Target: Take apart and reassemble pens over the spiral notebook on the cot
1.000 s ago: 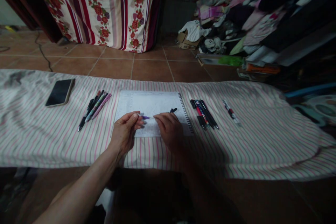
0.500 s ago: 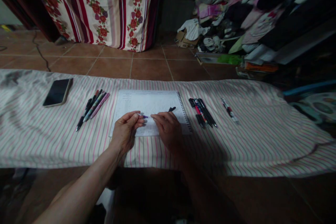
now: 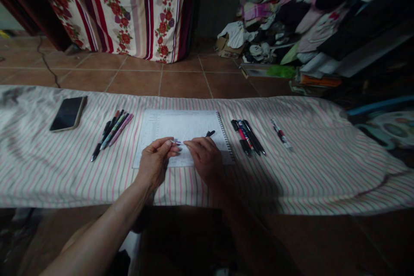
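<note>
Both my hands meet over an open spiral notebook [image 3: 181, 118] with writing and a printed grid on its page. My left hand [image 3: 157, 153] pinches one end of a thin pen [image 3: 177, 142], pale with a purple stretch, between thumb and forefinger. On its other side, the fingertips of my right hand [image 3: 207, 155] close on the pen's other end. A black pen end [image 3: 210, 133] juts out behind my right knuckles; whether it belongs to the same pen is hidden.
Several pens [image 3: 111, 131] lie left of the notebook, near a phone [image 3: 68, 113]. More pens [image 3: 248, 138] are on its right, with a single patterned pen [image 3: 280, 133] farther out. Striped cloth [image 3: 310, 172] covers the surface. Beyond are a floral curtain [image 3: 136, 13] and heaped clothes [image 3: 258, 13].
The view has shifted slightly. My hands are a little closer together, and less of the purple part shows between them. Both keep their pinch.
</note>
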Motion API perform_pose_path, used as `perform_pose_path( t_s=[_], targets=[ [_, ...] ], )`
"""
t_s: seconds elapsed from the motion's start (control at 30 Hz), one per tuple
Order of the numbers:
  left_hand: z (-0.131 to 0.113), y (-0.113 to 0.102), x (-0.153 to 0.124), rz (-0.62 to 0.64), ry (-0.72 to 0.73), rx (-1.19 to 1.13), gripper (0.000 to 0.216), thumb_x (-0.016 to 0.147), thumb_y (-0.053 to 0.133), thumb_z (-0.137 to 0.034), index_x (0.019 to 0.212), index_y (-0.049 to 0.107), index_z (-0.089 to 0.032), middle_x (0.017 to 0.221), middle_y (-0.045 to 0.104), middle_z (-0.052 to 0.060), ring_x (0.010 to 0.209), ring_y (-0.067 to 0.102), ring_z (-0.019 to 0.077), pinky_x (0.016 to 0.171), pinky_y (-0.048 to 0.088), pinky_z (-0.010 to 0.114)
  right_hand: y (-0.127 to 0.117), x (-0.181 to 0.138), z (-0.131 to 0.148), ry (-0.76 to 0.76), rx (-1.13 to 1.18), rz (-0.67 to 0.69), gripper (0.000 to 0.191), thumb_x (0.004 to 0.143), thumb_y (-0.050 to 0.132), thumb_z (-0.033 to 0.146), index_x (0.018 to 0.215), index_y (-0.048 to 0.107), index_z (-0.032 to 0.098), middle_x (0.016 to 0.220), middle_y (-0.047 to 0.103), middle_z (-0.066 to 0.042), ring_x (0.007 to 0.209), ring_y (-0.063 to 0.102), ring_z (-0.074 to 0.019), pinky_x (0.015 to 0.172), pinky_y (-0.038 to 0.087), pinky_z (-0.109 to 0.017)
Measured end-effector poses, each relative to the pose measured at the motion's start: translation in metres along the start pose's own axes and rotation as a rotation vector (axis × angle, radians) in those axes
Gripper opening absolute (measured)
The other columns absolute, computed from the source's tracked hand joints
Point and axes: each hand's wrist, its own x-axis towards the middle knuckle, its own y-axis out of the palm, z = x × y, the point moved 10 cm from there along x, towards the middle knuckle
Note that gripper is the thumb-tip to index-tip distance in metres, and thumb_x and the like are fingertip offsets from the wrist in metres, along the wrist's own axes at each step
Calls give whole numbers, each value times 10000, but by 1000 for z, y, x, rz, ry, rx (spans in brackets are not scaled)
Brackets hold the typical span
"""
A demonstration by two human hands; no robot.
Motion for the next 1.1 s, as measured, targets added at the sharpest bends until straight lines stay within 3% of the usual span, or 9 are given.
perform_pose_path(
  t_s=[1.1],
  targets=[
    [1, 2, -1, -5, 30, -39, 134, 698, 670, -87, 829, 648, -73, 624, 695, 61, 552, 657, 108, 598, 533, 174, 2, 0, 0, -14, -4, 2, 204, 893, 486, 197, 928, 688, 192, 799, 639, -45, 788, 543, -174, 711, 445, -295]
  ],
)
